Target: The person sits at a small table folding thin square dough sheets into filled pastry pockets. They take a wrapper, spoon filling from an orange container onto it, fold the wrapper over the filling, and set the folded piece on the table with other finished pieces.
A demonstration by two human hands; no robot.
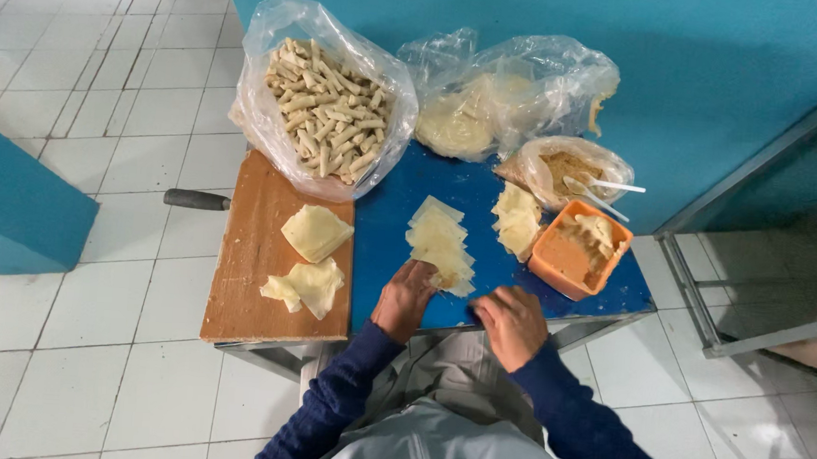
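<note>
Two bags: rolls bag (326,109), wrapper bag (494,97); orange tub (569,260) holds filling; left hand (404,298) pinching wrapper stack (439,244).

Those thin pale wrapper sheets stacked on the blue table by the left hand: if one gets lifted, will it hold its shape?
Probably not. The wrapper sheets look very thin, so likely floppy and light. The left hand rests on the stack's near edge; sheets may cling together. They may tear if tugged.

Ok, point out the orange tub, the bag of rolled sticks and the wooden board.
orange tub (560,257), head view, near wall.
bag of rolled sticks (326,109), head view, sticks inside.
wooden board (247,276), head view, bare left part.
</note>
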